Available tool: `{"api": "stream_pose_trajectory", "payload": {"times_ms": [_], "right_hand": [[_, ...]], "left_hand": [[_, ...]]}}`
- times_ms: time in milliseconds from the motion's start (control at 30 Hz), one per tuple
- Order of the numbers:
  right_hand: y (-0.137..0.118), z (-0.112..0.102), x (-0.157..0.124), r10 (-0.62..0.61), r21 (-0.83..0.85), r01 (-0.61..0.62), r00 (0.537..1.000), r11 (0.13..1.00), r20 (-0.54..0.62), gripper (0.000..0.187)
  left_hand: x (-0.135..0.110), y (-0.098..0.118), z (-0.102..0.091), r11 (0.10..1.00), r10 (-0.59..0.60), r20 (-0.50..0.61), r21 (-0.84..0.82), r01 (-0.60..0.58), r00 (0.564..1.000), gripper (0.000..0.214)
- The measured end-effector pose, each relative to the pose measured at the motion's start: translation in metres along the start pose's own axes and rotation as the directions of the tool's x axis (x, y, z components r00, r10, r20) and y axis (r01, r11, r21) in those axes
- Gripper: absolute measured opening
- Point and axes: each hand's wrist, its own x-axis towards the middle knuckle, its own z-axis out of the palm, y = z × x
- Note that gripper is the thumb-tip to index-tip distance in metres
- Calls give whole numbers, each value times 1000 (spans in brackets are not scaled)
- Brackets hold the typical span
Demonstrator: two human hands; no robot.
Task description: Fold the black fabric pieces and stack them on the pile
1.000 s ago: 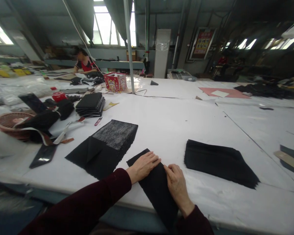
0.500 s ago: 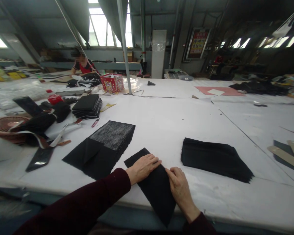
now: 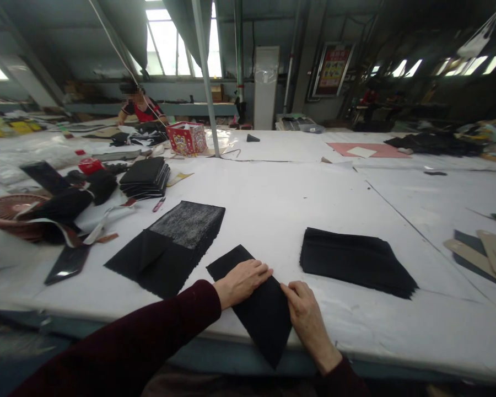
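1. Hands: the left hand [image 3: 243,281] lies palm-down, fingers together, on a long black fabric piece [image 3: 265,325]; the right hand [image 3: 306,310] pinches its right edge.
2. This piece slants across the white worktop [image 3: 264,204], its lower corner overhanging the near edge.
3. A black, partly grey-speckled fabric stack [image 3: 169,264] lies left; a plain black fabric stack [image 3: 351,262], right.

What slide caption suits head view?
Left hand on a long black fabric piece, right hand touching its edge, at a white tabletop.
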Motion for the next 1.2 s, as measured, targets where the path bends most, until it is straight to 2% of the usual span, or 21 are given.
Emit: {"api": "stream_pose_trajectory", "payload": {"times_ms": [133,367,500,700,833,1067,1200], "right_hand": [[1,-3,-4,-11,3,11,1000,1000,-1,31],[0,-10,-10,-23,-3,23,999,1000,23,30],[-1,-13,-12,-45,-20,45,999,999,-4,30],[3,-14,-18,-66,-45,66,998,997,-8,30],[4,-17,-23,-71,-61,70,998,996,-3,32],[1,-22,-31,-76,-85,75,997,993,0,31],[-2,-29,-39,-38,-127,42,999,991,32,31]], "left_hand": [[2,7,-1,999,1,21,41,-2,1000,52],[5,17,-6,995,6,-14,104,-4,1000,43],[6,18,-3,996,53,-44,75,-50,998,41],[6,22,1,999,33,-6,22,-33,999,45],[6,29,0,997,37,-1,63,-37,999,55],[6,39,-1,989,27,-23,144,-23,999,53],[6,40,2,985,37,-16,168,-34,999,54]]}}
